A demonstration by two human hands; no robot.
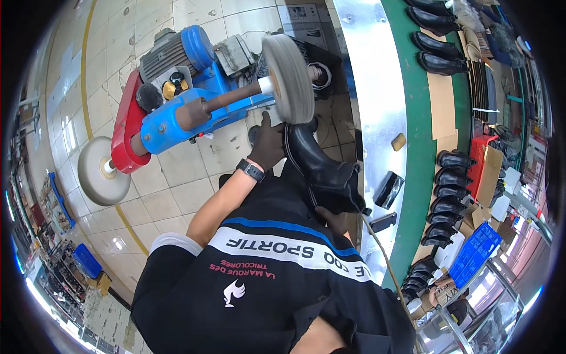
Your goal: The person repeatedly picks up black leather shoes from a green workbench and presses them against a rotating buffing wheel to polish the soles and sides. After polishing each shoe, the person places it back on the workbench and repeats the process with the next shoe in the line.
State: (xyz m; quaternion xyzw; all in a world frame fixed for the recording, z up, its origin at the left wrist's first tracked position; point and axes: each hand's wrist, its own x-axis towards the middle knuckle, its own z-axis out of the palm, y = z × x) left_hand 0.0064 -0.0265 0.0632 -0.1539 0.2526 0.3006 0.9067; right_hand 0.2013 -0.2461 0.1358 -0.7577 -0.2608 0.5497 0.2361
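A black leather ankle boot (315,159) lies across my front, its toe up against the rim of a pale round buffing wheel (287,79). My left hand (269,144), in a dark glove, holds the boot's forefoot from the left, with the thumb pointing up beside the wheel; its other fingers are partly hidden. At the boot's shaft end, my right hand (334,220), also gloved, grips from below and is largely covered by the boot. The wheel sits on the shaft of a blue and red buffing machine (171,121).
A second buffing wheel (103,171) stands at the machine's left end. To my right runs a metal bench top (377,88) carrying a small tan block (399,141) and a black object (388,189). Beyond it, several black boots (445,200) line a green table (421,112), near a blue crate (474,253).
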